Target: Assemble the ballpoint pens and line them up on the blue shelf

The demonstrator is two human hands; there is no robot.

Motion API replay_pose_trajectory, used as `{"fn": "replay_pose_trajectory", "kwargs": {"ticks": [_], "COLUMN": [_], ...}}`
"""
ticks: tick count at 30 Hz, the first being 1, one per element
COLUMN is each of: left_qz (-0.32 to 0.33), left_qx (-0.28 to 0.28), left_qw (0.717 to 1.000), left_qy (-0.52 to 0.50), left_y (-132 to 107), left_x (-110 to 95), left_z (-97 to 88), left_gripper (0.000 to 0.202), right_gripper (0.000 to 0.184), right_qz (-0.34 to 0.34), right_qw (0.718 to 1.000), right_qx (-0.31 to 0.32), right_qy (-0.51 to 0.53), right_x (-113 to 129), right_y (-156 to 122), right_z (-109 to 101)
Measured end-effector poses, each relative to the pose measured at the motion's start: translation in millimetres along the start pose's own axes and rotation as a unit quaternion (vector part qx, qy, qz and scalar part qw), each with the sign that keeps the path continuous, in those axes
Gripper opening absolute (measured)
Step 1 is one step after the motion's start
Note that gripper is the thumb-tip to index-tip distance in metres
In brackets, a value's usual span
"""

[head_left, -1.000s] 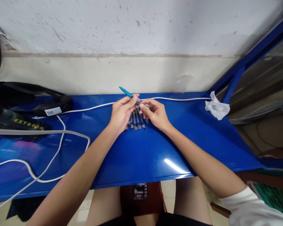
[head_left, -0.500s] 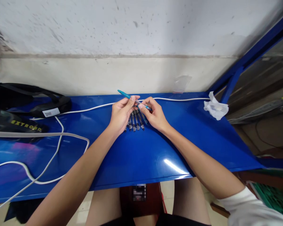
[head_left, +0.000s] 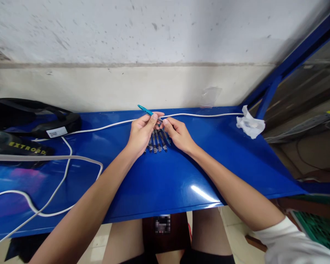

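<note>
A pen with a teal cap end (head_left: pixel 145 109) slants down to the right between my two hands, above the table. My left hand (head_left: pixel 141 132) pinches its middle between thumb and fingers. Thumb and fingers of my right hand (head_left: pixel 179 135) close round the lower right end, which they hide. Beneath the hands several dark, clear-bodied pens (head_left: pixel 159 142) lie side by side on the blue table (head_left: pixel 165 176), their far ends covered by my fingers.
At the left are a black bag (head_left: pixel 60 123) with a white label, a dark item lettered in yellow (head_left: pixel 27 148) and looping white cables (head_left: pixel 68 161). Crumpled white tissue (head_left: pixel 250 124) lies at the right near a blue metal frame (head_left: pixel 269 97). A wall (head_left: pixel 154 88) rises behind.
My right hand's fingers have shifted along the held pen and now cover its clear lower part, which showed before. The left hand keeps its grip almost unmoved.
</note>
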State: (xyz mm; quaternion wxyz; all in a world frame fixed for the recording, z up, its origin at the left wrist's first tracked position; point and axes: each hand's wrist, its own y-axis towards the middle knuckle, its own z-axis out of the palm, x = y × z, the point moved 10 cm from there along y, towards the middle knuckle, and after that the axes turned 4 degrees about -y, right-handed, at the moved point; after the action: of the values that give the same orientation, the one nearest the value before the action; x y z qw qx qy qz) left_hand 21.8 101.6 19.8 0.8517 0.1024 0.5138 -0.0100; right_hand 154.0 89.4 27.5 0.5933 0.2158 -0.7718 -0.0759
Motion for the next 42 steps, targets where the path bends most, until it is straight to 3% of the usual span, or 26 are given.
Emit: {"fn": "replay_pose_trajectory", "kwargs": {"ticks": [4,11,18,25,29,32,36,42], "left_qz": [0.006,-0.003,-0.005,0.007,-0.016,-0.025,-0.020,0.000], "left_qx": [0.009,-0.049,-0.068,-0.062,-0.039,-0.025,-0.038,-0.043], "left_qw": [1.000,0.999,0.997,0.998,0.999,0.999,0.999,0.999], "left_qy": [0.013,-0.017,-0.034,-0.013,-0.017,-0.018,-0.024,-0.029], "left_y": [1,1,2,2,2,1,0,1], "left_x": [0,2,0,-7,-4,-1,-2,-4], "left_z": [1.2,-10.1,-15.6,-18.2,-13.5,-9.9,-11.9,-12.8], "left_gripper": [0.032,0.034,0.029,0.028,0.030,0.029,0.026,0.024], "right_gripper": [0.054,0.040,0.027,0.033,0.031,0.027,0.031,0.030], "right_qz": [-0.003,-0.019,-0.022,-0.084,-0.059,-0.069,-0.114,-0.109], "right_qw": [1.000,0.999,0.998,0.987,0.979,0.971,0.960,0.950], "right_qx": [0.002,-0.005,-0.035,-0.055,-0.086,-0.075,-0.053,-0.098], "right_qy": [-0.003,-0.026,-0.038,-0.124,-0.177,-0.215,-0.252,-0.275], "right_x": [-1,5,7,20,14,17,25,22], "right_y": [0,0,-3,-3,-3,-4,-6,-6], "right_z": [0,-1,-7,-9,-18,-17,-11,-18]}}
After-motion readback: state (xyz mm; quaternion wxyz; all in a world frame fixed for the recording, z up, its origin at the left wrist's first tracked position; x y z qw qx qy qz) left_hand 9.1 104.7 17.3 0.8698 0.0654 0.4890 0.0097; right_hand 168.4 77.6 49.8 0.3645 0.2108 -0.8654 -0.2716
